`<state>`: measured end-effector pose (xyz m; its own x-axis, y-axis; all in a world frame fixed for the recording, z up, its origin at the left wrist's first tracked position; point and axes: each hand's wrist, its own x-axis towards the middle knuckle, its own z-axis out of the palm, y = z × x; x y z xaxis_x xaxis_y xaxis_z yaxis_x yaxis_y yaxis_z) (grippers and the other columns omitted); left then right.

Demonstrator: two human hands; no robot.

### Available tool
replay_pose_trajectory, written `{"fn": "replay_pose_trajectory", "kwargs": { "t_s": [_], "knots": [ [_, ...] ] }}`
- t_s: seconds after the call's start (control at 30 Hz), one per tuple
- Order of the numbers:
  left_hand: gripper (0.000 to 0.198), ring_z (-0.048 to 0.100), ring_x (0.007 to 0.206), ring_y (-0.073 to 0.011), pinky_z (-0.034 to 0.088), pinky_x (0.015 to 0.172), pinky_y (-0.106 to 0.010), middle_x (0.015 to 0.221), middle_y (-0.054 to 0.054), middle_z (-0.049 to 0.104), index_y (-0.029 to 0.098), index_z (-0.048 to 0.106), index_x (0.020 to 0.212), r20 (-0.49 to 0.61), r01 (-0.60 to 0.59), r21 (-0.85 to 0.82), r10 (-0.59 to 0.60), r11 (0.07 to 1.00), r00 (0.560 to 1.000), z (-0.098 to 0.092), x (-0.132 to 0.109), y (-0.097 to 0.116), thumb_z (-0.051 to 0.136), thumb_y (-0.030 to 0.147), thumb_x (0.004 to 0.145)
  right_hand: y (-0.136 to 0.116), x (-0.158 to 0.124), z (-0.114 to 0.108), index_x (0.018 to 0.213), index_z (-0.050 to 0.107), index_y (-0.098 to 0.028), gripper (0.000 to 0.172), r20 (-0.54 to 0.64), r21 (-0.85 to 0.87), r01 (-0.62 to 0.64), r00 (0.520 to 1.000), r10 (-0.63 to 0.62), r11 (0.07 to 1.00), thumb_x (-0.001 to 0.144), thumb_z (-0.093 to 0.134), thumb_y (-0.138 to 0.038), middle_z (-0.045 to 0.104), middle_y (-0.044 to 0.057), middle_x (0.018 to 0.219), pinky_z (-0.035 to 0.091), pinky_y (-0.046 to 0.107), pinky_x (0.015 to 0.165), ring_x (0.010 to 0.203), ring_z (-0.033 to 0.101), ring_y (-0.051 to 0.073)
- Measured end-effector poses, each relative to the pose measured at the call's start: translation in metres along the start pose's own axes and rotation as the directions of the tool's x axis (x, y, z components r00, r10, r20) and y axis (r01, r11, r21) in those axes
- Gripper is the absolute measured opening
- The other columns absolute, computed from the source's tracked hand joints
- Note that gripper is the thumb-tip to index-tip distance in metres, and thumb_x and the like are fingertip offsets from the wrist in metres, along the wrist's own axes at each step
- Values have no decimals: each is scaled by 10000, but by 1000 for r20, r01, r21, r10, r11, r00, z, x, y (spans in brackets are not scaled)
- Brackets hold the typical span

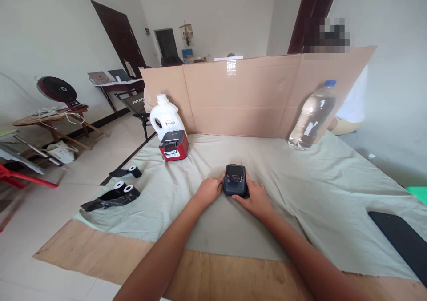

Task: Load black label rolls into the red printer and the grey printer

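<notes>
A small black portable label printer [235,186] sits on the cloth in the middle of the table, its top face towards me. My left hand [211,190] is closed against its left side, with the fingertips partly hidden behind the edge. On the other side my right hand [255,198] grips the printer, thumb along the front edge and fingers along the right side. A red and black printer [174,146] stands farther back on the left, with a white strip at its front. Black paper rolls with white cores [132,191] lie at the left edge.
A white jug [167,116] stands behind the red printer. A large clear bottle with a blue cap [313,116] leans near the cardboard panel [236,101] at the back. A dark flat object [400,243] lies at right. Someone sits behind the panel.
</notes>
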<state>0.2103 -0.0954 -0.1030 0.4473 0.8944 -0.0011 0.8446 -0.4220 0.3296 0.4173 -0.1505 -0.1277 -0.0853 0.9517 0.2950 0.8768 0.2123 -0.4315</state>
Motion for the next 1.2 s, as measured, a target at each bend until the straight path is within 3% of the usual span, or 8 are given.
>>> {"fn": "replay_pose_trajectory", "kwargs": {
  "t_s": [0.3,0.6,1.2],
  "knots": [
    [565,706,968,-292,499,898,-352,1062,-159,745,209,422,1531,-13,6,9,-6,1000,1000,-1,-1,1,411,211,966,1,0,1,1514,342,-66,890,-15,-18,20,1000,-21,1000,835,642,-556,684,205,1140,435,453,897,1053,633,353],
    [552,723,953,-279,539,826,-350,1061,-131,754,214,413,1531,-25,-13,191,18,982,1000,-1,-1,5,363,218,981,1,1,0,1514,355,-89,879,4,-26,9,1000,-9,1000,837,633,-576,683,202,1123,427,456,913,1075,624,367],
    [522,715,986,-262,527,876,-330,1082,-125,756,226,514,1470,-43,-28,116,33,993,999,1,1,-2,420,222,957,2,2,1,1533,279,-47,948,22,-44,11,1000,-10,999,838,593,-609,668,229,1154,415,469,911,1078,615,383]
  ]
}}
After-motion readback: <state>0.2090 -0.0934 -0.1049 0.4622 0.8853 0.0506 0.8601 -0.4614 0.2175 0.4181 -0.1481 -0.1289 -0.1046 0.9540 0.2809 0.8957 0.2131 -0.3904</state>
